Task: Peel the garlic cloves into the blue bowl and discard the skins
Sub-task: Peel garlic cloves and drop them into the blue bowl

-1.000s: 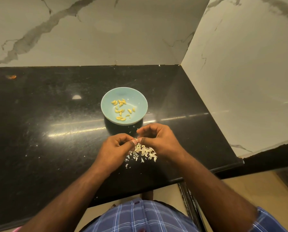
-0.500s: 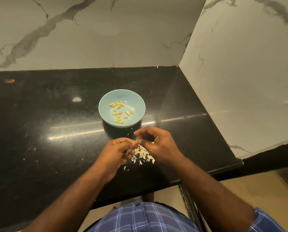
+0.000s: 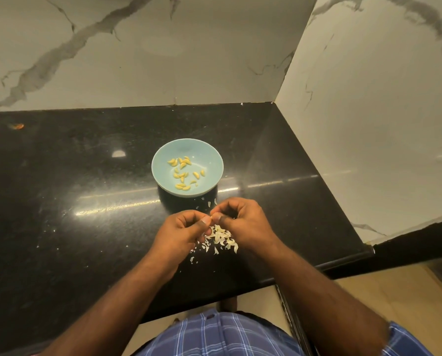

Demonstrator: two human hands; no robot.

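Black stone counter (image 3: 60, 201), set into a corner of marble-patterned wall (image 3: 163, 60). Near its front edge stands the blue bowl (image 3: 209, 160), upright, with a scatter of peeled yellow cloves (image 3: 182, 173) lying loose in its well. Just in front of the bowl, both hands meet above a heap of papery skins (image 3: 223, 240) on the counter; a few stray flakes lie between the heap and the bowl.

Left hand (image 3: 181, 232) and right hand (image 3: 245, 222): fingers curled, thumb tips and fingertips drawn together at one point, where a pale speck shows. This is judged to be the garlic clove being peeled (image 3: 211, 216); it is almost wholly hidden by the fingertips, so how much skin remains cannot be told. Neither hand is spread; both appear pinched on this one small item.

Step in hand, as judged: stripping a clove. To do it well, one hand should steady the clove while the other's thumbnail lifts the skin at an end and pulls it away in strips. Work is best kept over the heap, so skins fall there and not in the bowl. The bare clove then goes forward into the bowl.
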